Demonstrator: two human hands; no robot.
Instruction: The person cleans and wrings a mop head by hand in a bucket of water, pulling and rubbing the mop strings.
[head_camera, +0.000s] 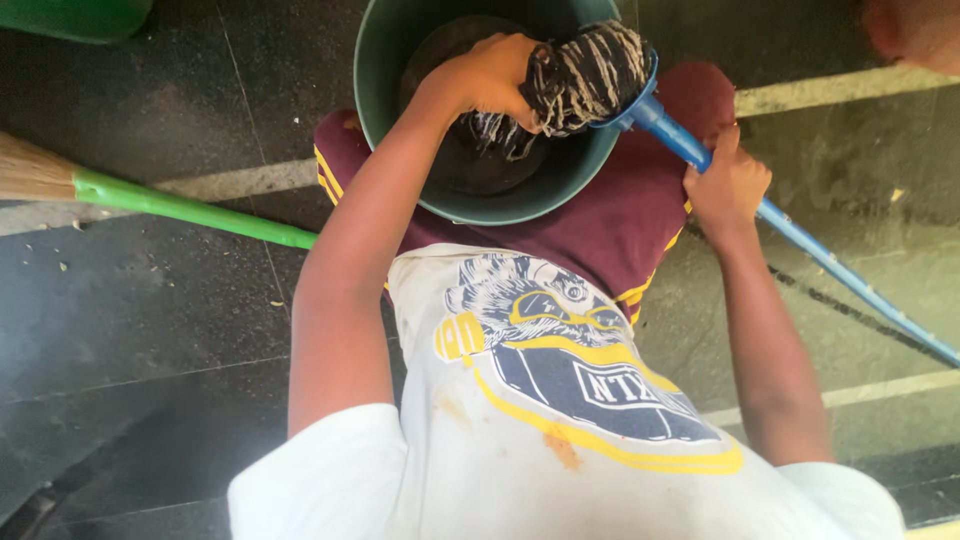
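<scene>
Wringing step in hand, we judge: our left hand (490, 75) closed tight around mop head (585, 75), squeezing grey-white strands over green bucket (385, 90). Our right hand (728, 185) wrapped around blue mop handle (800, 235) just below blue socket, steadying it. Mop head sits bunched at bucket's far rim, loose strands dangling inside. Bucket stands on dark floor (150, 330) between our knees. Next move, we reckon, needs firm twist, handle kept steady. Green-handled broom (180, 208) lies on floor near bucket.

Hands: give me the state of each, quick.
Left hand: closed on the mop head over the bucket.
Right hand: closed on the blue mop handle.
</scene>
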